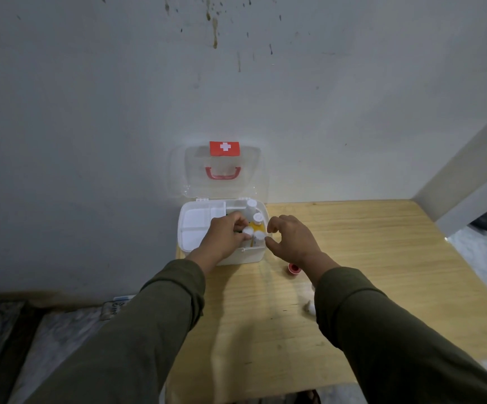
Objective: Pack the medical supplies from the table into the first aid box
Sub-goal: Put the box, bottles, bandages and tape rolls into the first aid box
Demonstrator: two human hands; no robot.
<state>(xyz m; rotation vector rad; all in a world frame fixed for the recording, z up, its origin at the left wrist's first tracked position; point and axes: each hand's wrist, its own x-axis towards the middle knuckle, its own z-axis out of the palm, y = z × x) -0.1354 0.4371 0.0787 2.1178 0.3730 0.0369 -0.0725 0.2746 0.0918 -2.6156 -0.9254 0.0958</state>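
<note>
The white first aid box (187, 228) stands open at the table's far left corner, its clear lid (222, 170) with a red cross label leaning on the wall. Inside its right part stand several white-capped bottles (257, 218), some with yellow contents. My left hand (226, 233) reaches into the box, fingers closed around a small white-capped bottle (248, 231). Just right of the box hovers my right hand (292, 240), fingers curled apart and holding nothing. A small red roll of tape (294, 268) lies on the table below that hand. A white cotton wad (309, 307) is partly hidden by my right sleeve.
The wooden table (367, 258) stretches right and towards me. A grey wall stands directly behind the box. A white tray insert (195, 220) fills the box's left part. The floor and some dark items lie left of the table.
</note>
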